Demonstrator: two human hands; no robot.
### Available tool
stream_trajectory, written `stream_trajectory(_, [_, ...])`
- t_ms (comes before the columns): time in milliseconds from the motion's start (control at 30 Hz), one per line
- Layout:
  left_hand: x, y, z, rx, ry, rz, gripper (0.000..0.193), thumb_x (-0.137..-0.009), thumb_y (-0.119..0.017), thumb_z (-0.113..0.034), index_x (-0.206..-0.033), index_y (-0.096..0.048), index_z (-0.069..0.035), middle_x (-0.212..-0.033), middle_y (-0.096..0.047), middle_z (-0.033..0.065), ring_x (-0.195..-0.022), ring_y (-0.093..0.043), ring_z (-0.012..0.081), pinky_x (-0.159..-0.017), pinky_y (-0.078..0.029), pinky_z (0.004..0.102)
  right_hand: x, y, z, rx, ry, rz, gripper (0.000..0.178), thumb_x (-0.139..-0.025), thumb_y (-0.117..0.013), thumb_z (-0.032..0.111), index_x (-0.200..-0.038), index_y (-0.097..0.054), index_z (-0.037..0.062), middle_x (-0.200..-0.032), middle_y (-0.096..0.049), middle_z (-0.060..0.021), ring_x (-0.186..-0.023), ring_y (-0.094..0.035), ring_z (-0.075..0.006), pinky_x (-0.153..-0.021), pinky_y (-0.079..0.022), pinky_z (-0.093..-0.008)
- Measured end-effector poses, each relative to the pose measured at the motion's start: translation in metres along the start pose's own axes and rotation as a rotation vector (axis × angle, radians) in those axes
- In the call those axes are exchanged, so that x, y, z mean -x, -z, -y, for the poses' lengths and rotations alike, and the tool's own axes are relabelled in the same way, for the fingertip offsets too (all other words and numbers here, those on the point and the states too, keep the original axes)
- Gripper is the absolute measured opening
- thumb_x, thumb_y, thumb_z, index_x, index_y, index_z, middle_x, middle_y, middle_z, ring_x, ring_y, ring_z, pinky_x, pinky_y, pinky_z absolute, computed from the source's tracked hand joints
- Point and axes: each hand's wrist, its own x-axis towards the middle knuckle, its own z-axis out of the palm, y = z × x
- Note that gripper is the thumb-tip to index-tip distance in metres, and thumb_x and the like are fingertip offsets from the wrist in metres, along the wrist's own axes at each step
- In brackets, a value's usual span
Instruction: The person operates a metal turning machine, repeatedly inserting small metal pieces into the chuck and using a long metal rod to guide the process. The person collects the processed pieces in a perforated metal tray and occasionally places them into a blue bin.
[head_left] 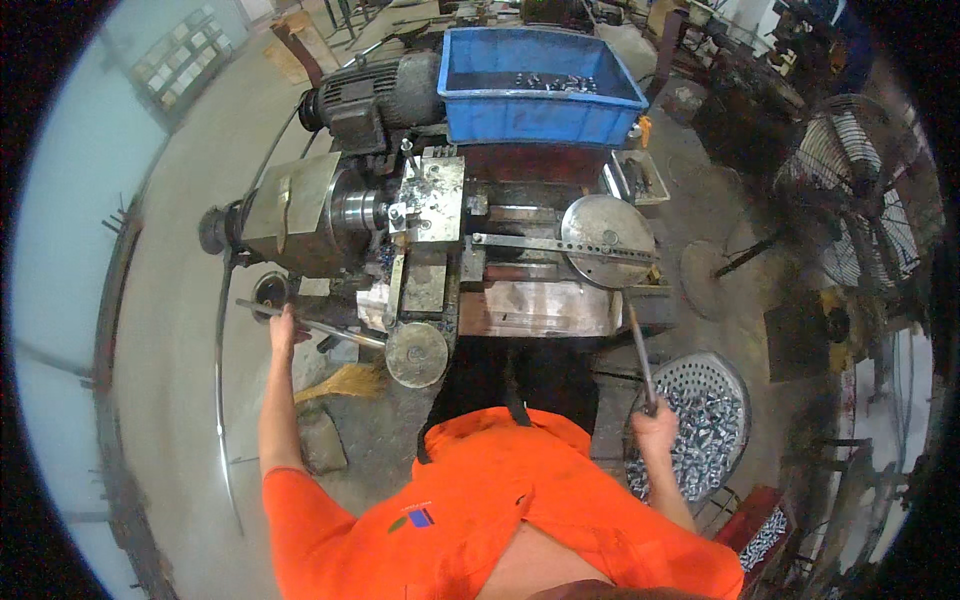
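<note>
My left hand (285, 328) is closed around a long metal lever (345, 334), which runs to a small round disc (417, 354) at the front of a small lathe. On the right, my right hand (655, 428) grips a second lever (640, 350), whose far end reaches the front edge of a large round plate (608, 240). A flat bar with holes (530, 244) links that plate to the slide. Between my hands and farther off, the tool block (437, 200) sits beside the spindle (358, 212). Any workpiece there is too small to make out.
A blue bin (540, 110) with small metal parts stands behind the lathe, beside a dark motor (375, 95). A perforated basket of shiny parts (700, 425) is by my right hand. A fan (845, 190) stands at right; a straw broom (345, 383) lies at left.
</note>
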Motion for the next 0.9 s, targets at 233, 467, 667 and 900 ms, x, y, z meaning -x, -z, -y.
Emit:
stream_trajectory(233, [-0.012,0.003,0.012,0.042,-0.005,0.053,0.041,-0.081,-0.051,-0.033,-0.072,-0.050,0.007,-0.052,-0.051,0.0169,-0.043,-0.057,0.0309,-0.036,-0.050,0.0389,-0.146,0.031,-0.084,0.677,0.159,-0.165,0.042,-0.061,-0.065,0.032,-0.096,-0.056,0.0095,-0.083,-0.058,-0.0128,-0.071,-0.060,-0.0313,-0.060,-0.048,-0.0413])
stream_trajectory(467, [-0.011,-0.008,0.001,0.059,0.038,0.231,0.045,-0.083,-0.052,-0.042,-0.091,-0.054,0.002,-0.065,-0.059,0.0147,-0.049,-0.060,0.0234,-0.044,-0.049,0.0330,-0.256,0.012,-0.039,0.703,-0.079,-0.431,0.068,-0.062,-0.068,0.033,-0.120,-0.048,0.0051,-0.118,-0.050,-0.0110,-0.108,-0.047,-0.0293,-0.090,-0.037,-0.0455])
stream_trajectory(667, [-0.027,0.047,0.093,0.063,0.024,0.071,0.051,-0.083,-0.053,-0.046,-0.101,-0.054,0.001,-0.085,-0.063,0.0156,-0.074,-0.064,0.0236,-0.064,-0.050,0.0346,-0.150,-0.017,0.061,0.041,0.170,-0.193,0.077,-0.056,-0.064,0.016,-0.126,-0.040,-0.0029,-0.129,-0.042,-0.0234,-0.119,-0.038,-0.0394,-0.102,-0.031,-0.0400])
stream_trajectory(900, [-0.025,-0.008,0.114,-1.266,-0.423,0.274,0.059,-0.082,-0.045,-0.056,-0.097,-0.057,0.000,-0.092,-0.063,0.0193,-0.088,-0.061,0.0353,-0.073,-0.048,0.0431,-0.076,-0.062,0.047,-0.169,0.332,0.014,0.044,-0.058,-0.062,0.015,-0.100,-0.062,0.0012,-0.107,-0.058,-0.0210,-0.099,-0.056,-0.0342,-0.087,-0.044,-0.0380])
